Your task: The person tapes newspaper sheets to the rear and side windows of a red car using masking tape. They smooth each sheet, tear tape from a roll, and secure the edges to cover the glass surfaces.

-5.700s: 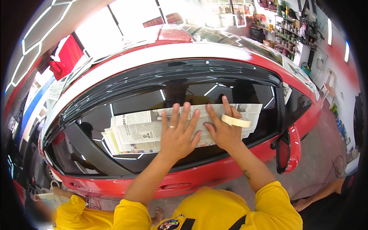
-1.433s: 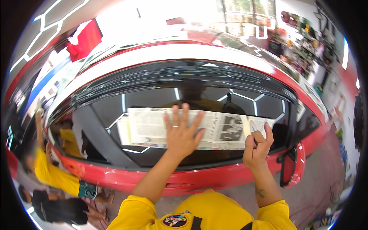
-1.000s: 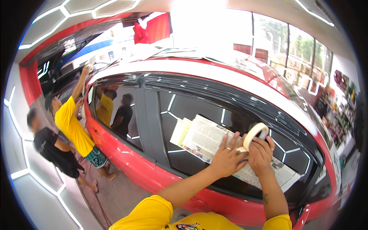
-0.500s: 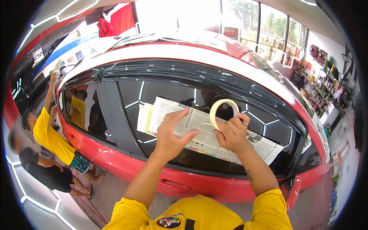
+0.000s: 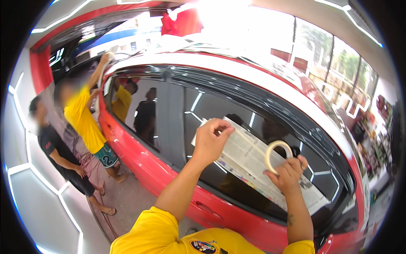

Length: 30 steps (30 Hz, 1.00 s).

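At centre, the left hand (image 5: 211, 142) is pinching the tape strip (image 5: 251, 142) tightly; rightward, the right hand (image 5: 288, 175) is gripping the roll (image 5: 268, 158). Both are partly covering newspaper (image 5: 242, 157).

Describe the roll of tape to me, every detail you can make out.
The roll of tape is a pale cream ring with a wide open middle, its material looking like paper masking tape. It is held tilted, its opening partly facing the camera, in front of the newspaper on the car's dark side window. The right hand grips its lower right side. A narrow strip appears pulled out toward the left hand's pinched fingertips. Whether the roll touches the newspaper is unclear.
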Available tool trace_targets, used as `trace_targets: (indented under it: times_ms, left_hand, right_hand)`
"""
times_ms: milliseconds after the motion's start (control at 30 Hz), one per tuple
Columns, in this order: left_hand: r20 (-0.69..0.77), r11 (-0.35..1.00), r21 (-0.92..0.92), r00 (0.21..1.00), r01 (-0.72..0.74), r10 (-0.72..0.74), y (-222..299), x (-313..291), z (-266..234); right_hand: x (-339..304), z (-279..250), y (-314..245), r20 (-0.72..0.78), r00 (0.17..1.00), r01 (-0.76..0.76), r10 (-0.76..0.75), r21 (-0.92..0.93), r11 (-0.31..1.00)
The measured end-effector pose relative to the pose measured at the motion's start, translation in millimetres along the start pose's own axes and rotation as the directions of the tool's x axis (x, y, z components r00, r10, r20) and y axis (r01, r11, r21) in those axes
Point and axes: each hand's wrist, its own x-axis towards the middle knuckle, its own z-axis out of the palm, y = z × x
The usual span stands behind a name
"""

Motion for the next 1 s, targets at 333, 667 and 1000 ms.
trace_targets:
  times_ms: [333, 667, 1000]
  left_hand:
    - [0.031, 0.981, -0.11, 0.987, 0.16, -0.157, -35, 22, 11]
    - [0.116, 0.927, -0.305, 0.974, 0.221, -0.194, -45, 36, 3]
    - [0.058, 0.948, -0.234, 0.976, 0.218, -0.21, -32, 39, 2]
  right_hand:
    - [-10, 11, 8, -0.051, 0.998, 0.035, -0.029, 0.127, 0.991]
    - [0, 8, 1, -0.014, 0.987, -0.158, 0.159, 0.07, 0.985]
    - [-2, 11, 0, -0.081, 0.989, -0.123, 0.124, 0.011, 0.992]
